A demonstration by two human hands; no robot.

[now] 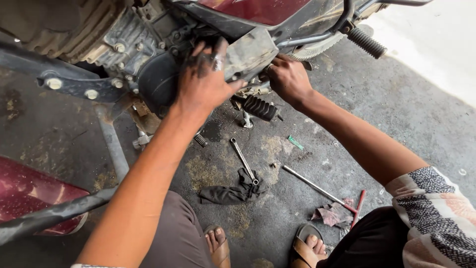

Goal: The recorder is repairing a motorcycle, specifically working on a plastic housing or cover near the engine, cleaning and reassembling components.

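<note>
Nearest the camera, the person's two feet in tan open sandals (303, 248) are resting on the stained grey concrete floor (386, 114), knees spread to either side. Just beyond the toes, a crumpled black rag (230, 192) is lying on the floor with the ring end of a slim silver spanner (243, 161) touching its top edge. To the right, a long thin steel rod (312, 185) is lying at a slant, its far end near a wadded reddish cloth (331, 215) and a short red-handled tool (359, 201).

Further out, both bare forearms are reaching forward and up toward the underside of a dark red motorcycle (258, 9). The left hand (203, 82), smeared with black grease, is stretching with its fingers spread and pressing flat against a dirty grey metal side plate (248, 53), thumb out toward the right; it is bracing rather than clasping, the palm open on the plate's left edge. The right hand (289, 79) is curling closed, knuckles up, just right of that plate and above a black ribbed rubber footpeg (259, 107); what the fingers are closing on is hidden beneath the hand, so I cannot tell.

Beyond the hands, the grimy bolted engine casing (119, 42) is sitting to the left, and a second ribbed black peg (367, 42) is sticking out at upper right.
</note>
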